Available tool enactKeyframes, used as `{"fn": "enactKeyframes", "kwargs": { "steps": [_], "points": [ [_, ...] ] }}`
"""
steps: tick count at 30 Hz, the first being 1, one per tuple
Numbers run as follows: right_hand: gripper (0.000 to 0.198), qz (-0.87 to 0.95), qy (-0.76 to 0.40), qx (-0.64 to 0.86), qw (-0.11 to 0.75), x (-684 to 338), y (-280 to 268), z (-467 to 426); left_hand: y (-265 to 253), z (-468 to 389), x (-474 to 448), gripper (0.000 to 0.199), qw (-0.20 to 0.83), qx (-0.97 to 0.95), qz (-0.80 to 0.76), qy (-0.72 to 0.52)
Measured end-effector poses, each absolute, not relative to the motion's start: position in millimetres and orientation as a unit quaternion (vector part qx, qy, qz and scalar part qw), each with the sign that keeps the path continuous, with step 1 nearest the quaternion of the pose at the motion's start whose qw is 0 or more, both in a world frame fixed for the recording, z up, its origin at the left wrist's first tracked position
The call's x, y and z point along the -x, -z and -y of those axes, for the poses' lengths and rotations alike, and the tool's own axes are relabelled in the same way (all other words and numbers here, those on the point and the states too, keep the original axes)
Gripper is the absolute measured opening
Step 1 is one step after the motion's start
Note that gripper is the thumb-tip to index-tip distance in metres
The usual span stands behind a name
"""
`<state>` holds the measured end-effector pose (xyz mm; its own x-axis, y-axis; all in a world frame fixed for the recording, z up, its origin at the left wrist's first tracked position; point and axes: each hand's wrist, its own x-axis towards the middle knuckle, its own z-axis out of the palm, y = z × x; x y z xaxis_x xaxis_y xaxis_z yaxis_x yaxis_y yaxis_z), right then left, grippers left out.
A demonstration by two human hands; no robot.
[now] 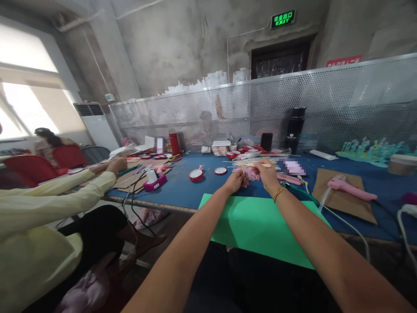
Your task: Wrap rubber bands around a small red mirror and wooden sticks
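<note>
My left hand [238, 181] is closed over the blue table, its fingertips pinched together; what they hold is too small to make out. Just to its right, my right hand [267, 174] grips a thin light-coloured stick [253, 164] that points toward the left hand. A pile of pink strands [250, 173] lies right behind both hands. Under my forearms, a green sheet [257, 226] hangs over the table's front edge. Left of my hands are a red-rimmed round lid [220, 171] and another red-rimmed round piece [196, 175].
A pink glue gun [353, 190] rests on cardboard [321, 195] to the right, with cables nearby. A black thermos [296, 128] and a phone [266, 141] stand at the back. At left, a co-worker's hand [116, 166] is over the table near a purple power strip [155, 183].
</note>
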<state>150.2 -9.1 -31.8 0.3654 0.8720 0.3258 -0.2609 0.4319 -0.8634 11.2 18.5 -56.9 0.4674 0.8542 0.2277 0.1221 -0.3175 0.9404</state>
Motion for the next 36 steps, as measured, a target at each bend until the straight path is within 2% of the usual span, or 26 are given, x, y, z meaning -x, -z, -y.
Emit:
{"fn": "enactKeyframes", "kwargs": {
  "steps": [36],
  "points": [
    [0.022, 0.431, -0.376, 0.362, 0.736, -150.1, 33.8, 7.8, 55.5, -14.2, -11.8, 0.025, 0.448, -0.740, -0.321, -0.386]
  ]
}}
